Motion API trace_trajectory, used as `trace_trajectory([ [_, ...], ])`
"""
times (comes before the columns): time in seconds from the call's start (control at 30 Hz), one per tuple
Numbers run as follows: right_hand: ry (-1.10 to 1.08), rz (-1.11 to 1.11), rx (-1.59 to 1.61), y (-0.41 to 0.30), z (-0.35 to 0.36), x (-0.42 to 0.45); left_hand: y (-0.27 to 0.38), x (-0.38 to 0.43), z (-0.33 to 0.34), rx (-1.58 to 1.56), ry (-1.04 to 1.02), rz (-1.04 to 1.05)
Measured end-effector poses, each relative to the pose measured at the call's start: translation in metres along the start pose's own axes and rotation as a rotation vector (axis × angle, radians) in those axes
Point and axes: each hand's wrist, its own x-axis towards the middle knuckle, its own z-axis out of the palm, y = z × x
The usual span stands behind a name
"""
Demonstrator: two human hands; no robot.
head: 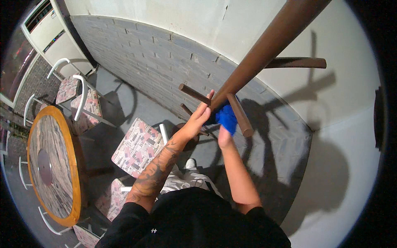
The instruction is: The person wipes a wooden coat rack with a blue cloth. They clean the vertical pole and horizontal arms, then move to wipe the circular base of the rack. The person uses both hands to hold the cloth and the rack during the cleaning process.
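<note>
A brown coat rack, seemingly wooden, runs diagonally across the view, its thick round pole [257,52] reaching up to the top right. My left hand [198,117] lies along the left side of the pole with fingers stretched out, beside a short peg [194,94]. The pole hides some of that hand's contact. My right hand [225,136] holds a crumpled blue cloth [227,117] against the pole's far lower side. Most of its fingers are covered by the cloth. A thicker peg [240,116] juts out just right of the cloth.
Another peg [297,63] sticks out toward the white wall [338,93]. Grey brick [161,52] lines the lower wall. Behind my left forearm stands a chair with a printed seat [136,147]. A round table [59,148], more chairs [83,108] and a white floor-standing air conditioner [51,34] are at left.
</note>
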Motion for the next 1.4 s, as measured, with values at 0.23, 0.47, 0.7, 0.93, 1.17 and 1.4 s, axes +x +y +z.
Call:
trace_trajectory([
  [0.23, 0.144, 0.195, 0.203, 0.028, 0.001, -0.034, 0.008, -0.014, -0.016, 0.181, 0.064, 0.000],
  [0.47, 0.323, 0.540, 0.301, 0.016, -0.071, -0.106, -0.002, -0.153, -0.080, 0.428, 0.707, -0.228],
  [0.7, 0.111, 1.071, 0.330, 0.082, -0.056, -0.144, -0.067, -0.406, -0.069, 1.174, 1.308, -0.957],
  [0.93, -0.102, 1.296, 0.042, 0.188, 0.033, -0.146, -0.115, -0.514, -0.073, 0.102, 2.140, -0.471],
  [1.17, -0.231, 1.284, -0.282, 0.262, 0.078, -0.166, -0.198, -0.602, -0.120, -0.779, 1.845, -0.425],
  [1.4, -0.335, 1.133, -0.590, 0.317, 0.101, -0.167, -0.201, -0.590, -0.149, -0.659, 2.140, -0.038],
])
